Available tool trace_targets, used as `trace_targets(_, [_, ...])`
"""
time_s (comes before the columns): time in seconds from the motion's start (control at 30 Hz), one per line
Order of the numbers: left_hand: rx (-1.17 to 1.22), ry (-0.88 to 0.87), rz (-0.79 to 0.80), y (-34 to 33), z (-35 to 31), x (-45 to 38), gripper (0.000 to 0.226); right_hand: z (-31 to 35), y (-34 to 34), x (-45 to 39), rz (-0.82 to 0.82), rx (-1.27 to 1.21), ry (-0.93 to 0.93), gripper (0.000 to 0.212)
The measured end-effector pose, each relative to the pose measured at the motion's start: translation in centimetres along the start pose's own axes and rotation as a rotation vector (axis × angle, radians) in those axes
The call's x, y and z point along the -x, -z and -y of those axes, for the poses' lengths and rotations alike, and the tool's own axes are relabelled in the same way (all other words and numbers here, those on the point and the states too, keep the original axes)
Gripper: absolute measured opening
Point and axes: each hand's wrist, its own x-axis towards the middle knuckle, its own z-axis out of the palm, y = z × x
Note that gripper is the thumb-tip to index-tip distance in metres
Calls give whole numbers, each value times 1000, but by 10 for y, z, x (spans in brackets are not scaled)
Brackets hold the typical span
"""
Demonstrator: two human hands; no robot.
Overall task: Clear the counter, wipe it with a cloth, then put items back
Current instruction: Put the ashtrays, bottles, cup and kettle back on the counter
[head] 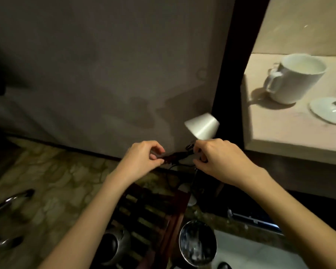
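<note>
Head view shows your left hand (pixel 144 158) pinching one end of a small dark object (pixel 176 157) in the middle of the frame, and your right hand (pixel 219 160) has its fingers curled on the other end. What the object is, I cannot tell. Just above your right hand is a white cone-shaped lampshade (pixel 202 126), tilted. Below your arms, the marbled bench (pixel 52 177) carries a dark slatted tray (pixel 149 214) and a shiny metal cup (pixel 197 243). At the upper right, a white mug (pixel 295 78) stands on a pale shelf (pixel 279 129), near a white lid (pixel 330 111).
</note>
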Motion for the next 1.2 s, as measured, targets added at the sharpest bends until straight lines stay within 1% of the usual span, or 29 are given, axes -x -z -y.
trace_targets(0.13, [-35,120,-5,-9,60,34,17,37,-56,-14,152,-18,24,21])
trace_targets(0.23, [-34,195,-2,-24,105,57,17,61,-99,-21,235,-39,28,25])
trace_targets(0.43, [65,379,31,-68,200,107,16,111,-192,-35,397,-63,81,27])
trace_targets(0.63, [53,591,45,-119,297,155,18,155,-276,-46,532,-90,128,26])
trace_targets(0.7, [27,646,53,-134,319,168,18,166,-301,-47,568,-80,143,30])
trace_targets(0.8, [46,716,63,-158,350,185,24,178,-336,-49,613,-86,172,33])
trace_targets(0.97, [40,820,42,-194,390,214,34,191,-381,-52,682,-81,181,34])
trace_targets(1.03, [75,877,36,-206,405,227,39,194,-395,-52,697,-88,176,33])
trace_targets(1.1, [117,929,105,-220,421,238,48,197,-409,-52,718,-91,179,37])
trace_targets(1.17, [140,918,194,-233,432,244,56,199,-422,-51,744,-103,165,49])
trace_targets(1.2, [133,905,216,-240,436,246,56,201,-429,-51,754,-116,157,57])
